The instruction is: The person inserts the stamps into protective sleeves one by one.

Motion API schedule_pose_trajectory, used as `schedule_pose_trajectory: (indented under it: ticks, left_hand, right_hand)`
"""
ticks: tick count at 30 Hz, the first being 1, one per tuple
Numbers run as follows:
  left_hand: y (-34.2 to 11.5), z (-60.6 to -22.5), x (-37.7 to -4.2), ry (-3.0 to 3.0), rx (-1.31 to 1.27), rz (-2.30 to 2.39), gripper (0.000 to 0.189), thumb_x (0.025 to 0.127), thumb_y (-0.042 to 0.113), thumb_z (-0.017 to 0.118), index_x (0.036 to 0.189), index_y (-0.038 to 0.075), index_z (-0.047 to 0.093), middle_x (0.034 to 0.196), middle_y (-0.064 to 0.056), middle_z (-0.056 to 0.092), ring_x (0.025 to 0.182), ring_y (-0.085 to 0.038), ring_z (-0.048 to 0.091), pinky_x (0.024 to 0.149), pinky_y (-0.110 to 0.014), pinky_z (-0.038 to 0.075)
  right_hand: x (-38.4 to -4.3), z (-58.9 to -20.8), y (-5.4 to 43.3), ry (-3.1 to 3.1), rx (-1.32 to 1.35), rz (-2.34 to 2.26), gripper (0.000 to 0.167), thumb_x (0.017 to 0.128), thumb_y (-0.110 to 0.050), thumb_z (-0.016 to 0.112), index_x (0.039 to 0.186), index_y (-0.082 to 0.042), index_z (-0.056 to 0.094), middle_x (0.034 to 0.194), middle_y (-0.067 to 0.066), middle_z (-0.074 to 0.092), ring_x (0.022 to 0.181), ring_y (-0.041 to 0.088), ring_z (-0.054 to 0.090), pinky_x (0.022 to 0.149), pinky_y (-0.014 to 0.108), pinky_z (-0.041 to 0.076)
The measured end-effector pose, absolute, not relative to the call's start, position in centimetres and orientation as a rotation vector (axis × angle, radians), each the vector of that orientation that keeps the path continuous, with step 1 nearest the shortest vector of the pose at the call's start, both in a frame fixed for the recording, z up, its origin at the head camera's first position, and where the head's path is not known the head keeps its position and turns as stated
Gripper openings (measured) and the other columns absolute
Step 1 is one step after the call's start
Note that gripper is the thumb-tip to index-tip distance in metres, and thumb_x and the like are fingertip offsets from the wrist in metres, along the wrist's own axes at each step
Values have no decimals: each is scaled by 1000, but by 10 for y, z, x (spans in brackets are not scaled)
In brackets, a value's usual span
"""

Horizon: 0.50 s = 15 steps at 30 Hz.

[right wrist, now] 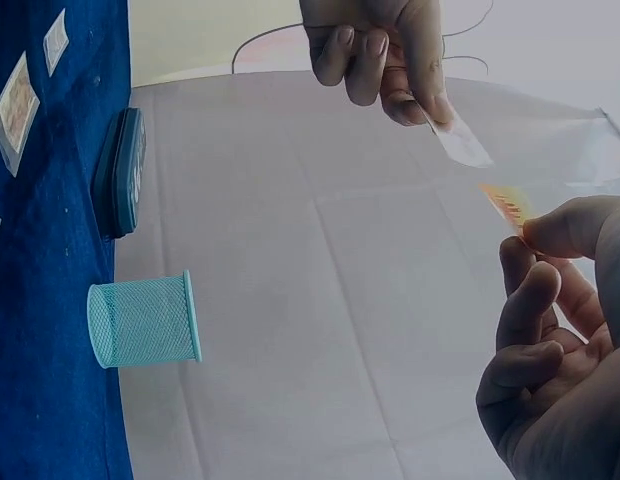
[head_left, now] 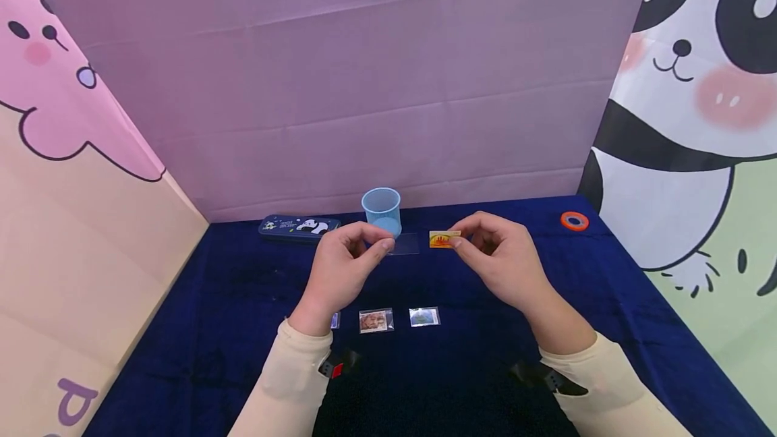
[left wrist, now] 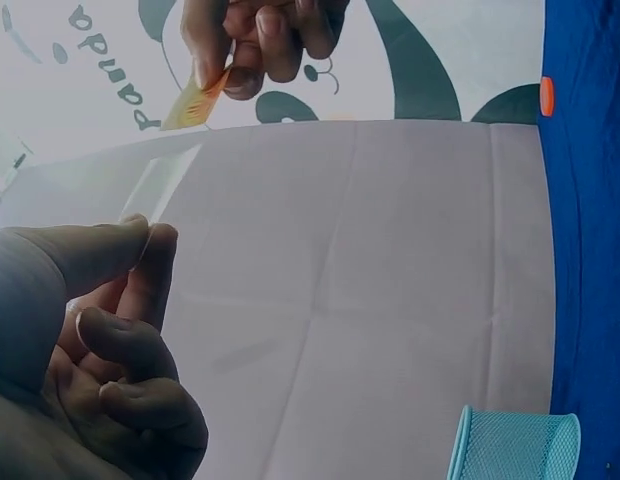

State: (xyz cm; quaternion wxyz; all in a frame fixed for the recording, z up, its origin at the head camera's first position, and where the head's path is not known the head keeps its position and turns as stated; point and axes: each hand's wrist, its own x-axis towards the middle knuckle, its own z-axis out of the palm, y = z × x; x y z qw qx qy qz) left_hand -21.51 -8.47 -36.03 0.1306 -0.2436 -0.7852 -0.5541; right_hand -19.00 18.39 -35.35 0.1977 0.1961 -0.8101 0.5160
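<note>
Above the dark blue cloth, my left hand (head_left: pixel 340 265) pinches a small clear plastic sleeve (head_left: pixel 407 244) between thumb and forefinger. The sleeve looks flat and see-through, and it sticks out toward the right. Facing it, my right hand (head_left: pixel 506 265) holds a small yellow card (head_left: pixel 440 239) with an orange-red print by its right end. A narrow gap separates card and sleeve. On the cloth below lie a sleeved brownish picture (head_left: pixel 376 321) and a sleeved bluish one (head_left: pixel 424 316). My left wrist partly covers another sleeved piece (head_left: pixel 335 320).
Behind the hands stands a light blue mesh pen cup (head_left: pixel 381 202). A dark blue pencil case (head_left: pixel 291 226) with a panda print lies to its left. Far right on the cloth is an orange ring-shaped roll (head_left: pixel 574 221). Fabric walls (head_left: pixel 376 86) enclose the back and sides.
</note>
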Motion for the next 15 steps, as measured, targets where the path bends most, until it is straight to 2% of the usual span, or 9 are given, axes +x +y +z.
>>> schedule_pose_trajectory:
  ticks: [6, 9, 15]
  left_hand:
    - [-83, -362, -216, -2286, -693, -1582, 13, 101, 28, 73, 98, 17, 79, 75, 0, 60, 61, -21, 45, 55, -29, 36]
    - [-83, -362, -216, -2290, -694, -1576, 16, 102, 29, 72, 96, 16, 79, 78, 1, 65, 62, -21, 46, 56, -29, 37]
    - [-81, -363, -217, -2283, -733, -1628, 21, 104, 30, 67, 95, 13, 78, 85, 3, 73, 76, -20, 65, 69, -33, 50]
  right_hand:
    - [-190, -354, 184, -2242, 561, 1465, 8, 98, -8, 74, 104, -12, 75, 77, 6, 66, 59, 20, 49, 50, 29, 40]
    - [-190, -354, 184, -2230, 570, 1476, 8, 98, -7, 74, 104, -12, 75, 78, 7, 66, 59, 20, 49, 51, 29, 39]
    - [-189, -356, 182, -2250, 537, 1471, 7, 98, -9, 74, 104, -12, 75, 78, 3, 66, 60, 21, 50, 51, 29, 41]
